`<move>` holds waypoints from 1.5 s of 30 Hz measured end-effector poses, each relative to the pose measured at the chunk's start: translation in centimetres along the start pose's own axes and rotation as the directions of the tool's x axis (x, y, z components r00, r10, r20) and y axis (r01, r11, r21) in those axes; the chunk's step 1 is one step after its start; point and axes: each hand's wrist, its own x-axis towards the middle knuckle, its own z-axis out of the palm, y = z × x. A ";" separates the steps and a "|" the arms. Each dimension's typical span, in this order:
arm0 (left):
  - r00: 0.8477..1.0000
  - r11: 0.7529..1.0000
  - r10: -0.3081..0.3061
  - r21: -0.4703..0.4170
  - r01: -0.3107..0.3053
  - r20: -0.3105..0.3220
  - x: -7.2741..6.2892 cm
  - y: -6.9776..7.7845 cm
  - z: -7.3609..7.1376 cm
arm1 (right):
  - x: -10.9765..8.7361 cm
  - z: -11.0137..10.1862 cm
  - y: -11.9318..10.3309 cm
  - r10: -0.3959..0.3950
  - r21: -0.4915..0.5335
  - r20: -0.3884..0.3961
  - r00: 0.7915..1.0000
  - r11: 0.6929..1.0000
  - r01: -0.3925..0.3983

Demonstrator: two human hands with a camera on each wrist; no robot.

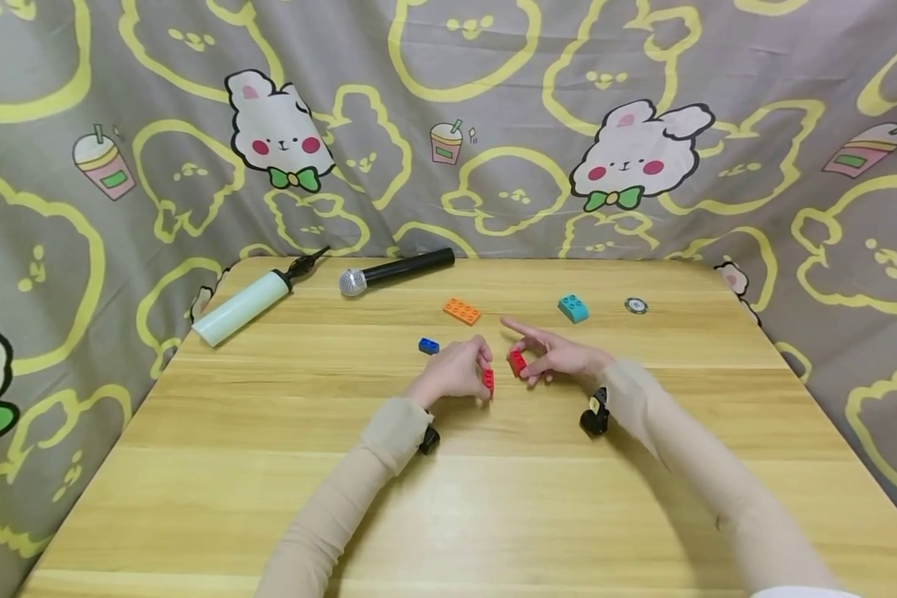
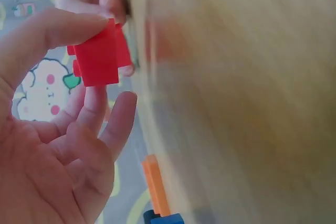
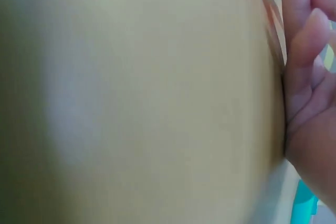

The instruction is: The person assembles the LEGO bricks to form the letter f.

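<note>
My left hand (image 1: 456, 370) pinches a red toy brick (image 1: 487, 380) between thumb and fingertips. In the left wrist view that red brick (image 2: 97, 59) shows its smooth side, with studs facing left. Just to the right, my right hand (image 1: 561, 355) grips a second red brick (image 1: 517, 363), its index finger stretched out forward. A small gap separates the two bricks in the head view. The right wrist view shows part of the right hand (image 3: 310, 72) low over the table, its brick not clearly visible. A small blue brick (image 1: 428, 345) lies beside the left hand.
Beyond the hands lie an orange brick (image 1: 462, 311), a teal brick (image 1: 572, 308) with a curved end and a round chip (image 1: 636, 306). A black microphone (image 1: 407, 267) and a pale hand pump (image 1: 242, 307) rest at the wooden table's (image 1: 448, 523) back left. Patterned curtain (image 1: 516, 100) hangs behind.
</note>
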 end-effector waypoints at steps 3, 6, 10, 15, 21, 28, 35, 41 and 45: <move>1.000 0.998 0.016 -0.066 -0.017 -0.012 0.1 0.4 -0.2 | -0.4 0.8 0.1 -0.002 0.013 -0.025 1.000 1.000 0.002; 0.999 0.990 0.038 -0.139 -0.041 -0.020 0.2 0.7 -0.5 | -0.8 1.5 0.3 -0.027 0.028 -0.054 0.998 0.999 0.028; 0.998 0.977 0.050 -0.205 -0.058 -0.044 0.2 1.1 -0.7 | -1.4 2.9 0.5 -0.081 0.027 -0.074 0.994 0.996 0.083; 0.996 0.969 0.027 -0.244 -0.047 -0.086 0.4 1.5 -0.4 | -1.9 4.4 0.5 -0.093 0.027 -0.135 0.986 0.995 0.098; 0.993 0.972 0.045 -0.226 -0.068 -0.107 1.0 1.7 0.4 | -1.9 5.0 0.5 -0.088 -0.006 -0.199 0.976 0.996 0.089; 0.994 0.974 0.072 -0.210 -0.088 -0.083 1.5 1.6 1.0 | -1.8 5.3 0.7 -0.109 -0.009 -0.203 0.973 0.994 0.109; 0.995 0.979 0.080 -0.181 -0.090 -0.065 1.8 1.5 1.3 | -1.9 5.7 0.4 -0.106 -0.011 -0.220 0.970 0.994 0.106; 0.994 0.980 0.094 -0.170 -0.101 -0.048 1.9 1.5 1.3 | -1.9 5.6 0.5 -0.114 -0.015 -0.224 0.968 0.993 0.114; 0.995 0.978 0.098 -0.181 -0.103 -0.035 2.1 1.6 1.2 | -1.9 5.6 0.5 -0.113 -0.017 -0.225 0.968 0.994 0.112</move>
